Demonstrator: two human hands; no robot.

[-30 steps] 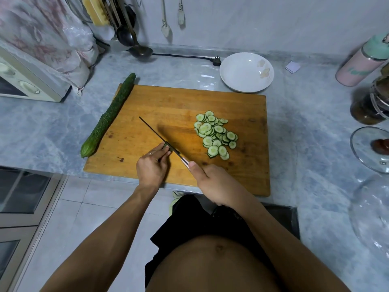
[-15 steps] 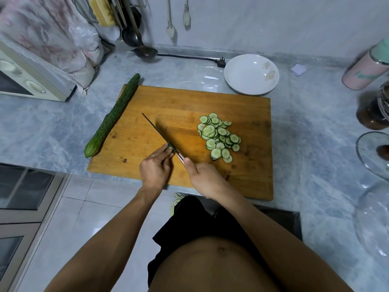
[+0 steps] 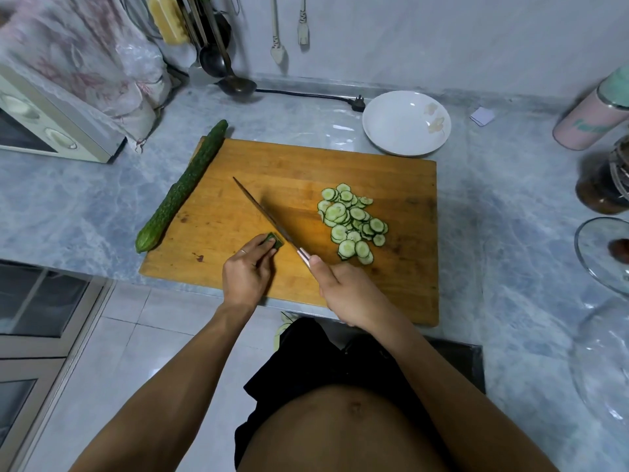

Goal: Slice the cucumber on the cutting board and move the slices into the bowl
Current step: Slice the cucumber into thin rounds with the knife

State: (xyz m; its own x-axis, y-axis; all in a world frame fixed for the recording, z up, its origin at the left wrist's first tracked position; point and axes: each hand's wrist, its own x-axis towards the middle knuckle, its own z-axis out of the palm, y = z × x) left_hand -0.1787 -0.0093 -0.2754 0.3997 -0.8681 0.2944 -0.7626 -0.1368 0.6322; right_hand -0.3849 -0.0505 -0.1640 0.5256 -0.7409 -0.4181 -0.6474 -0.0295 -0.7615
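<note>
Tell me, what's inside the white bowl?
The round white ceramic bowl holds no food; only a pale flower pattern shows on its inside. All the round green cucumber slices lie piled on the rectangular wooden cutting board. Nothing covers the bowl's inside.

A grey-blue marbled counter (image 3: 85, 206) runs across the room and meets a pale wall (image 3: 442, 39) at twelve o'clock. At ten o'clock sits a cream toaster oven (image 3: 51, 131) under a flowered cloth (image 3: 78, 59), and ladles (image 3: 221, 63) hang just beside it. Two white plugs (image 3: 289, 35) dangle on the wall, and a black cord (image 3: 306, 95) lies along the counter's back edge. A pink-and-mint flask (image 3: 595, 114) stands at two o'clock, with glass lids (image 3: 606, 253) at three. Below, at eight o'clock, are pale floor tiles (image 3: 112, 362) and glazed cabinet doors (image 3: 37, 301).
</note>
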